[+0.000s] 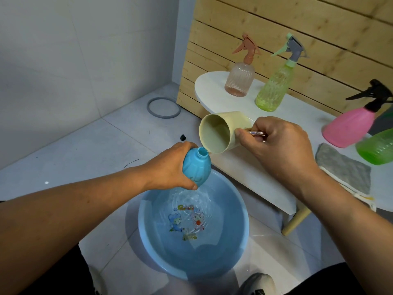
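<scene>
My left hand grips a small blue bottle with no cap, its open neck pointing up and to the right. My right hand holds a cream cup by its shiny handle and tips it on its side, so the cup's lip touches the bottle's neck. Both are held above a light blue basin on the floor. The basin holds rippling water over a cartoon print.
A white low table carries a peach spray bottle, a light green one, a pink one with a black trigger, a green bottle and a grey cloth. A grey ring lies on the tiled floor.
</scene>
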